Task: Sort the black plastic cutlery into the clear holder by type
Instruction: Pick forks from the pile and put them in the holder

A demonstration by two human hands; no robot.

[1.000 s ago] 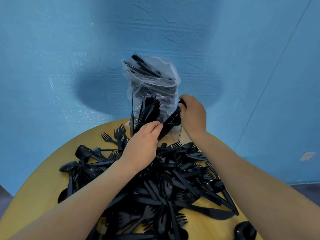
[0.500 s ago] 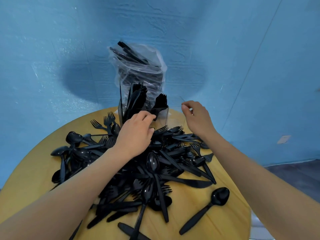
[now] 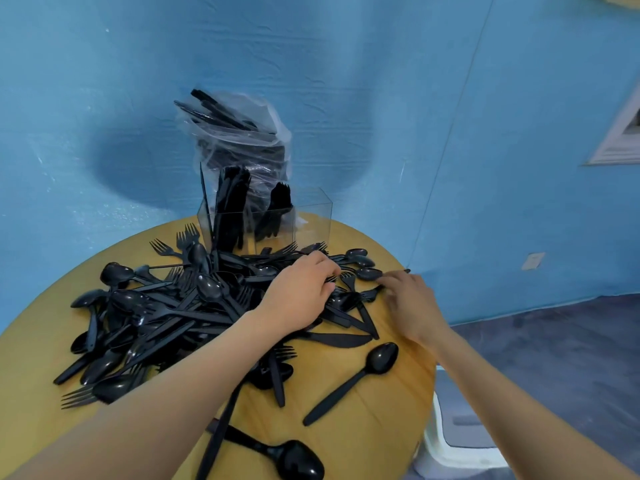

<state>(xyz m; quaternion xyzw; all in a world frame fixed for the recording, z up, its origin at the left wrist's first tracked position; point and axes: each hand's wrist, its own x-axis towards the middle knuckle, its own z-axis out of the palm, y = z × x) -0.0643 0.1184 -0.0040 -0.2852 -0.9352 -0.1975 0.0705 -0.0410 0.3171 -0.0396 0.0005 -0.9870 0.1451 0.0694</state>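
Note:
A pile of black plastic cutlery, forks, spoons and knives mixed, covers the round wooden table. The clear holder stands at the table's far edge. Its left compartment holds upright cutlery, the middle one holds forks, and the right one looks empty. My left hand lies on the right side of the pile, fingers curled around a fork. My right hand, blurred, reaches in from the right, and its fingertips touch a black piece near a spoon.
A clear plastic bag full of black cutlery stands behind the holder against the blue wall. Loose spoons lie near the front right edge of the table. A white stool sits on the floor to the right.
My right hand has dropped from the holder's rim to the pile's right edge. My left hand has slid right across the pile. The camera has swung left and tilted down.

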